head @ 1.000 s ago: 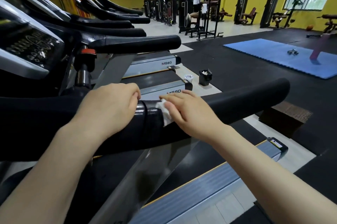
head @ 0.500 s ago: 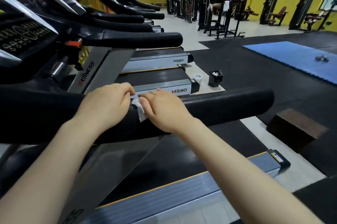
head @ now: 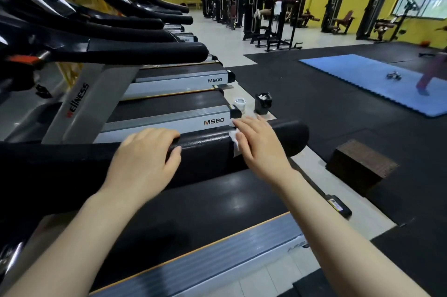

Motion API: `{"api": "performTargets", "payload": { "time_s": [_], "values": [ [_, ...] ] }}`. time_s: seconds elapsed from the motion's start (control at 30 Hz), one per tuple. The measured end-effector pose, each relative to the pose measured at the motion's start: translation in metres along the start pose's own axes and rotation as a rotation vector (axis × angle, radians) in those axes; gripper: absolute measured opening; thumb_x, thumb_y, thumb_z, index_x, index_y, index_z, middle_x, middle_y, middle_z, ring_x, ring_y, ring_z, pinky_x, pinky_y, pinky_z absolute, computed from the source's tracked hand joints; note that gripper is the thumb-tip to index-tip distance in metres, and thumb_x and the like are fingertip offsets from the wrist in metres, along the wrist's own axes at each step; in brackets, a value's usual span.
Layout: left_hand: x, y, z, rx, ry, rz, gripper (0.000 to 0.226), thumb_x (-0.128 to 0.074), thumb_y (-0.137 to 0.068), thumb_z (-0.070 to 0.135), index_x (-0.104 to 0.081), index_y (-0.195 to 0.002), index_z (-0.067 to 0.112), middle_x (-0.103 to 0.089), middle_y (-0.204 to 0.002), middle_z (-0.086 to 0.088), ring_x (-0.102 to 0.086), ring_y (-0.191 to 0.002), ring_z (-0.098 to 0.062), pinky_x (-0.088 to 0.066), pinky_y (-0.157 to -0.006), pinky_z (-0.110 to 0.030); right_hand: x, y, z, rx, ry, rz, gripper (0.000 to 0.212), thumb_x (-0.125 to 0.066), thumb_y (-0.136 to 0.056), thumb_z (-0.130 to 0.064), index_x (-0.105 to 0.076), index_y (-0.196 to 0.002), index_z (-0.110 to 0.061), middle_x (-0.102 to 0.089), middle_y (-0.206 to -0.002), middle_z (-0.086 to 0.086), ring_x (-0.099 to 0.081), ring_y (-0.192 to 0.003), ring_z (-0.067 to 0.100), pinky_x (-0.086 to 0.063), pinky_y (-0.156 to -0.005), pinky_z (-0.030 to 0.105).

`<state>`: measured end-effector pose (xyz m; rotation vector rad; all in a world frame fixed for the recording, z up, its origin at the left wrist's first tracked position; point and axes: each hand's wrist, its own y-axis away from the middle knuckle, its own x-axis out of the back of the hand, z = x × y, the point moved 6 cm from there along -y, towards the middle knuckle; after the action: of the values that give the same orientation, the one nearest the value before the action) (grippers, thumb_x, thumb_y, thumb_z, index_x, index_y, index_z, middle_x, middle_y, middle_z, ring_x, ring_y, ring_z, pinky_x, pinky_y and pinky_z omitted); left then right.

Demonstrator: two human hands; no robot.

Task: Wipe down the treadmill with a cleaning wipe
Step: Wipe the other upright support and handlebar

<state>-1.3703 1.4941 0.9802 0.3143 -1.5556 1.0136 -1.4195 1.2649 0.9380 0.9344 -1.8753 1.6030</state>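
On the black padded handrail [head: 205, 151] of the nearest treadmill [head: 193, 212], a white cleaning wipe [head: 235, 139] is pressed flat beneath the right hand [head: 260, 144], whose fingers are laid nearly straight over the top of the rail near its rounded end. Only a crumpled edge of the wipe is seen at the fingertips. Just beside it, nearer the console, the rail is gripped by the left hand [head: 142, 161], the fingers curled over the top and the thumb set against the near side. Below the rail the dark belt and grey side rail are seen. Beyond, a small black bin [head: 263, 103] and a white roll [head: 240, 102] are set on the pale floor, beside a neighbouring treadmill marked MS80 [head: 169, 122].
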Motion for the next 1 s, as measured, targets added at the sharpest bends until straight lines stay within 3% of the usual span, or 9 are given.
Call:
{"api": "performTargets", "payload": {
  "time_s": [0.1, 0.2, 0.3, 0.47, 0.6, 0.8, 0.87, 0.93, 1.0],
  "values": [
    [-0.016, -0.015, 0.032, -0.068, 0.039, -0.024, 0.036, -0.052, -0.096, 0.036, -0.062, -0.126, 0.018, -0.066, -0.123, 0.002, -0.058, -0.118, -0.022, -0.042, -0.100, -0.042, 0.009, -0.002, 0.040, -0.009, 0.004, 0.021, 0.040, -0.032, -0.099, -0.026, -0.068, -0.110, -0.013, -0.069, -0.113, 0.001, -0.059, -0.108, 0.019, -0.026, -0.110, 0.029],
    [-0.029, -0.022, 0.046, -0.074, -0.052, 0.023, 0.040, -0.044, -0.092, 0.037, -0.064, -0.121, 0.018, -0.070, -0.115, 0.001, -0.065, -0.106, -0.024, -0.045, -0.089, -0.040, 0.026, -0.004, 0.097, -0.377, -0.071, 0.069, 0.041, -0.026, -0.092, -0.028, -0.059, -0.076, -0.008, -0.065, -0.084, 0.007, -0.058, -0.084, 0.030, -0.039, -0.088, 0.033],
    [-0.036, -0.018, 0.047, -0.094, -0.119, 0.122, 0.039, -0.045, -0.091, 0.032, -0.064, -0.120, 0.014, -0.069, -0.111, -0.001, -0.065, -0.099, -0.025, -0.041, -0.083, -0.038, 0.025, 0.014, 0.144, -0.786, -0.446, 0.245, 0.041, -0.036, -0.096, -0.031, -0.065, -0.087, -0.003, -0.069, -0.094, 0.010, -0.060, -0.096, 0.028, -0.044, -0.087, 0.039],
    [-0.038, -0.018, 0.046, -0.137, -0.153, 0.214, 0.039, -0.047, -0.090, 0.029, -0.063, -0.121, 0.013, -0.068, -0.111, -0.003, -0.064, -0.097, -0.027, -0.038, -0.084, -0.037, -0.025, 0.056, 0.183, -1.155, -0.988, 0.399, 0.036, -0.048, -0.089, -0.052, -0.068, -0.116, -0.040, -0.061, -0.131, -0.014, -0.054, -0.124, 0.009, -0.040, -0.109, 0.034],
    [-0.039, -0.017, 0.045, -0.155, -0.171, 0.241, 0.040, -0.048, -0.089, 0.028, -0.062, -0.122, 0.012, -0.068, -0.111, -0.004, -0.064, -0.097, -0.028, -0.039, -0.085, -0.039, -0.049, 0.088, 0.144, -1.196, -1.224, 0.578, 0.032, -0.042, -0.102, -0.043, -0.063, -0.090, -0.022, -0.068, -0.085, -0.025, -0.061, -0.093, 0.007, -0.050, -0.081, 0.017],
    [-0.042, -0.018, 0.045, -0.139, -0.196, 0.243, 0.040, -0.047, -0.090, 0.029, -0.061, -0.123, 0.013, -0.067, -0.113, -0.004, -0.063, -0.098, -0.028, -0.039, -0.086, -0.039, -0.081, 0.069, 0.077, -1.305, -1.694, 0.916, 0.047, -0.043, -0.098, -0.056, -0.065, -0.124, -0.024, -0.067, -0.124, -0.002, -0.064, -0.112, 0.016, -0.048, -0.101, 0.033],
    [-0.041, -0.018, 0.045, -0.136, -0.200, 0.239, 0.040, -0.046, -0.090, 0.030, -0.061, -0.123, 0.013, -0.067, -0.114, -0.004, -0.063, -0.099, -0.028, -0.039, -0.087, -0.039, -0.094, 0.072, 0.052, -1.317, -1.830, 0.974, 0.038, -0.039, -0.101, -0.051, -0.063, -0.126, -0.034, -0.071, -0.103, -0.003, -0.067, -0.092, 0.011, -0.043, -0.107, 0.039],
    [-0.041, -0.018, 0.045, -0.137, -0.194, 0.236, 0.041, -0.046, -0.090, 0.030, -0.061, -0.124, 0.013, -0.068, -0.114, -0.004, -0.063, -0.101, -0.028, -0.039, -0.090, -0.039, -0.099, 0.076, 0.043, -1.359, -1.976, 0.973, 0.041, -0.035, -0.105, -0.030, -0.072, -0.095, -0.043, -0.047, -0.058, -0.010, -0.047, -0.051, 0.006, -0.043, -0.101, 0.039],
    [-0.041, -0.017, 0.045, -0.141, -0.185, 0.236, 0.041, -0.046, -0.090, 0.030, -0.061, -0.124, 0.014, -0.068, -0.113, -0.003, -0.063, -0.102, -0.028, -0.039, -0.092, -0.039, -0.092, 0.081, 0.051, -1.429, -2.053, 0.846, 0.050, -0.032, -0.098, -0.014, -0.065, -0.069, -0.037, -0.025, -0.045, -0.009, -0.026, -0.040, 0.009, -0.040, -0.096, 0.031]
  ]
}}
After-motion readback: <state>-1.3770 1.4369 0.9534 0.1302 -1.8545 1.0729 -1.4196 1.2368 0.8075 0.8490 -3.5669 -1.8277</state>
